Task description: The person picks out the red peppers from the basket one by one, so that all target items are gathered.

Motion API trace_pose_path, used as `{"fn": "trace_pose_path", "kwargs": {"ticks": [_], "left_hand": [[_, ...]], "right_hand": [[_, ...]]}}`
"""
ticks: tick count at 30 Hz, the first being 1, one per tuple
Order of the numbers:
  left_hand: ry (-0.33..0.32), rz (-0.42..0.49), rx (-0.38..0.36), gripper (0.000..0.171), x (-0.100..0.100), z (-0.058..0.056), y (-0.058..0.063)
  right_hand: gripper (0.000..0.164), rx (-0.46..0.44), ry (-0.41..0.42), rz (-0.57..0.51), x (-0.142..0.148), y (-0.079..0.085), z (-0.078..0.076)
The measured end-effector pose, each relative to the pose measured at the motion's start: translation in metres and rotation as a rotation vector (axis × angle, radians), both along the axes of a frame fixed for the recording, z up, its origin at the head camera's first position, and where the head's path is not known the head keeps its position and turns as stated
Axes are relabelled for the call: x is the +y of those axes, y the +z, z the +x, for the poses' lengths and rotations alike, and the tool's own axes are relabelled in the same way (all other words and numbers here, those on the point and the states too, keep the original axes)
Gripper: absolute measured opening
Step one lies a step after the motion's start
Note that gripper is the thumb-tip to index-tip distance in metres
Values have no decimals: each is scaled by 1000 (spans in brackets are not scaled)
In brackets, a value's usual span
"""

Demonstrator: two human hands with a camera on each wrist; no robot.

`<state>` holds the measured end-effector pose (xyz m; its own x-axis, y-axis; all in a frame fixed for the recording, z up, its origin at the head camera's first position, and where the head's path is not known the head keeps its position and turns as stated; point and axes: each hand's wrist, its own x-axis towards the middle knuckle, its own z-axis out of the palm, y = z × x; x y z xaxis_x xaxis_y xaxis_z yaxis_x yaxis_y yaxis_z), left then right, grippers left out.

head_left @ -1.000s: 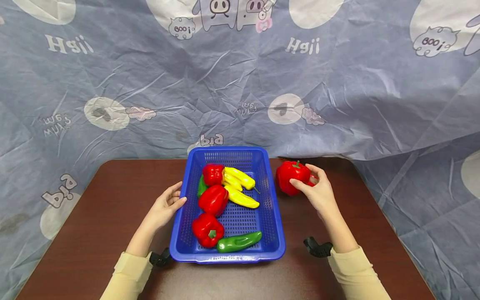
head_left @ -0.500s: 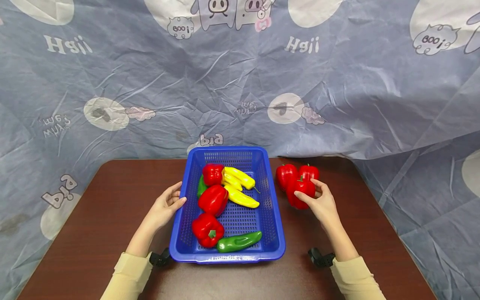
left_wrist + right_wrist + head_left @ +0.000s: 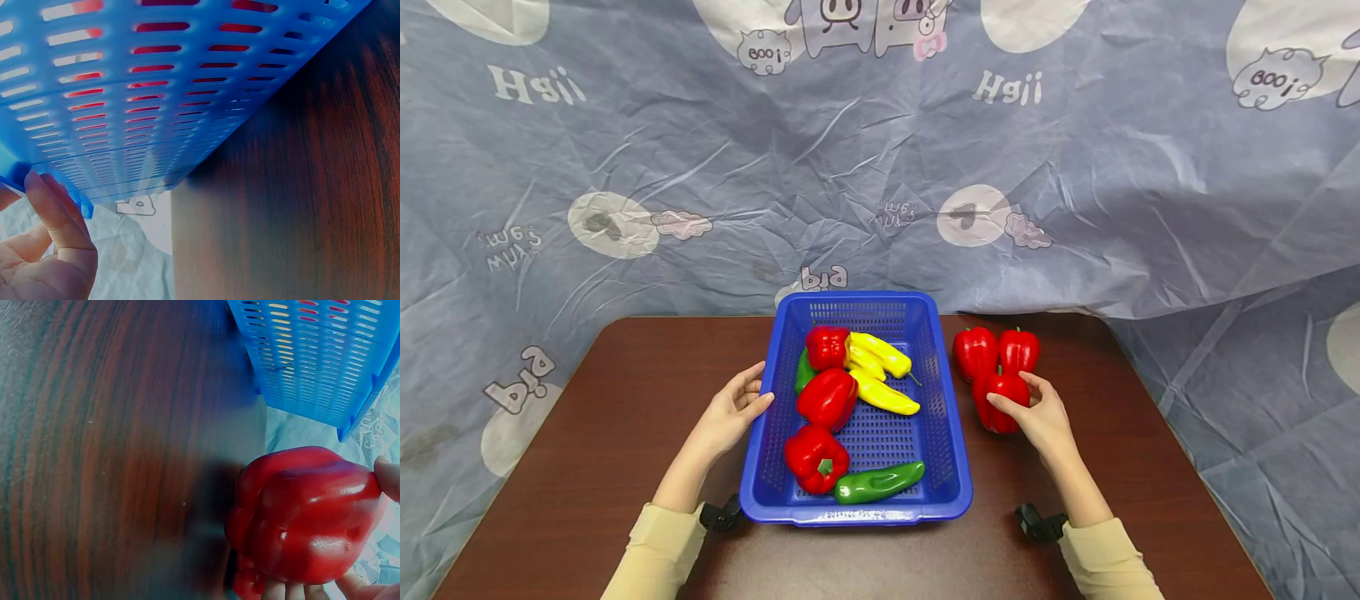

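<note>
My right hand (image 3: 1041, 414) grips a red bell pepper (image 3: 999, 402) between thumb and fingers, right of the blue basket (image 3: 953, 450). Two other red bell peppers (image 3: 975, 351) stand just behind it on the table. In the right wrist view the gripped bell pepper (image 3: 312, 519) is close to the tabletop; whether it touches is unclear. My left hand (image 3: 730, 414) holds the basket's left rim, with fingertips (image 3: 39, 187) under the rim in the left wrist view. Inside the basket lie red bell peppers (image 3: 828, 400), yellow peppers (image 3: 883, 394) and a green pepper (image 3: 880, 483).
Another green pepper (image 3: 805, 372) is partly hidden at the basket's left wall. The brown table (image 3: 602, 433) extends on both sides of the basket. A grey-blue patterned cloth (image 3: 820, 183) hangs behind the table's back edge.
My right hand has brought the red bell pepper toward me and lower, away from the two behind, which now show fully. The left hand and the basket have stayed put.
</note>
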<state>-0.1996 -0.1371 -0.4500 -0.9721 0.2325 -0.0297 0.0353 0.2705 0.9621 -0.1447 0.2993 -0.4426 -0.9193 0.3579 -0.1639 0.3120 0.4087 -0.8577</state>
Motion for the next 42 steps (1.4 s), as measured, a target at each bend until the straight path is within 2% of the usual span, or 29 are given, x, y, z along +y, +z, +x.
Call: {"fn": "trace_pose_path", "kwargs": {"ticks": [7,17,26,42], "left_hand": [[2,2,8,62,0,0,0],[-10,1,20,61,0,1,0],[-6,2,5,62,-1,0,-1],[-7,-4,9,61,-2,0,-1]], "right_hand": [[83,-34,5,-13,0,-5,-1],[86,-101,15,64,-3,-9,-3],[84,-87,16,191,-7,-13,-7],[84,-69,9,190,-7,-13,-5]]}}
